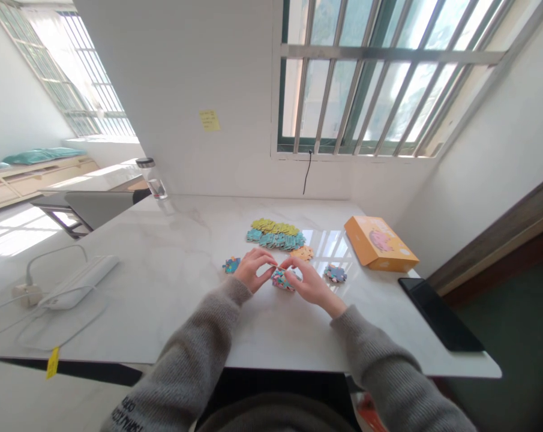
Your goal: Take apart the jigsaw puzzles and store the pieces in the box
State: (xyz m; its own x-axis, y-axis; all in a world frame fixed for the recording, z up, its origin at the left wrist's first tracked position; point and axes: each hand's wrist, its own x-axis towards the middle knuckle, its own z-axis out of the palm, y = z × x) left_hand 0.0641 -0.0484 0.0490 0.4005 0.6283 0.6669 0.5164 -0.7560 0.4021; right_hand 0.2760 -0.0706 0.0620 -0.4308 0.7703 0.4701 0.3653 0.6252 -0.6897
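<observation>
My left hand is closed in a pinch, thumb and fingertips meeting on the edge of a small puzzle piece. From the other side my right hand grips the same piece, its fingertips close to the left ones. Right below them lies a pile of multicoloured puzzle pieces, partly covered by my fingers. A small group of dark blue pieces is left of my left hand. Grey-blue pieces lie to the right of my right hand, and orange pieces just beyond it.
Overlapping rows of yellow-green pieces and teal pieces lie farther back on the white table. At the right are an orange box and a black tablet-like slab. A power strip with cables and a bottle stand left.
</observation>
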